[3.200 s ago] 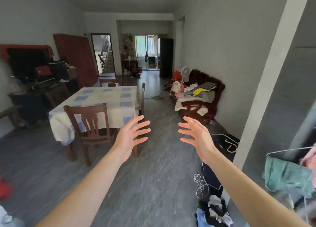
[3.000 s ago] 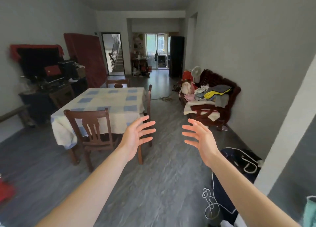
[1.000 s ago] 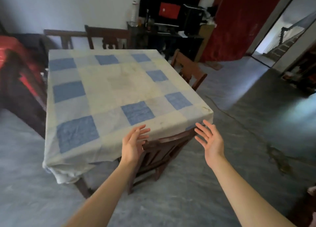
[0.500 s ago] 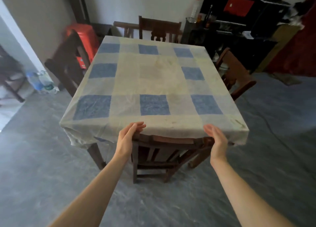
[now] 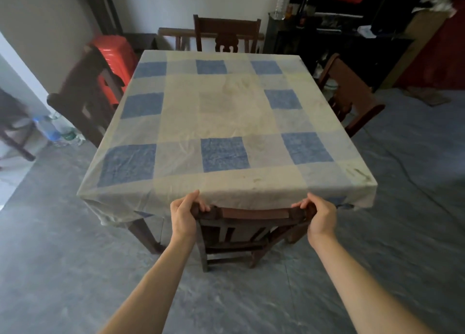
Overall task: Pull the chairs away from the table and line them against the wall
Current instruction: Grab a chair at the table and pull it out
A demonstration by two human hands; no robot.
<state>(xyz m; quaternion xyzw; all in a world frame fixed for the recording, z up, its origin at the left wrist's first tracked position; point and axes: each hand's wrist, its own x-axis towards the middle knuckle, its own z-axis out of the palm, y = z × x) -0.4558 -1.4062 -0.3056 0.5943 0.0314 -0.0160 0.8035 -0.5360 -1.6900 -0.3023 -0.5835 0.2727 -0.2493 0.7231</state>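
From the head camera, a square table (image 5: 226,112) covered with a cream and blue checked tablecloth (image 5: 224,155) fills the middle of the scene, standing on a grey stone-patterned floor (image 5: 402,207). At its near edge a dark wooden near chair (image 5: 254,213) is pushed in, its seat hidden under the hanging cloth and its top rail just below the cloth's hem. The left hand (image 5: 182,216) grips the left end of that rail, fingers curled over the top and thumb on the near side. The right hand (image 5: 320,216) grips the right end in the same way, so both hands are closed on the chair back with the forearms reaching in from the near edge. Three more wooden chairs stand at the other sides: a left chair (image 5: 85,94) with its back close to the left edge, a far chair (image 5: 226,31) upright at the far edge, and a right chair (image 5: 352,94) near the right edge, its back angled to the table. Beyond the left chair sits a red plastic stool (image 5: 115,54), and clear plastic bottles (image 5: 47,129) stand on the floor further left. A pale wall (image 5: 163,3) runs behind the far chair, with a dark cluttered cabinet (image 5: 339,44) at the far right.
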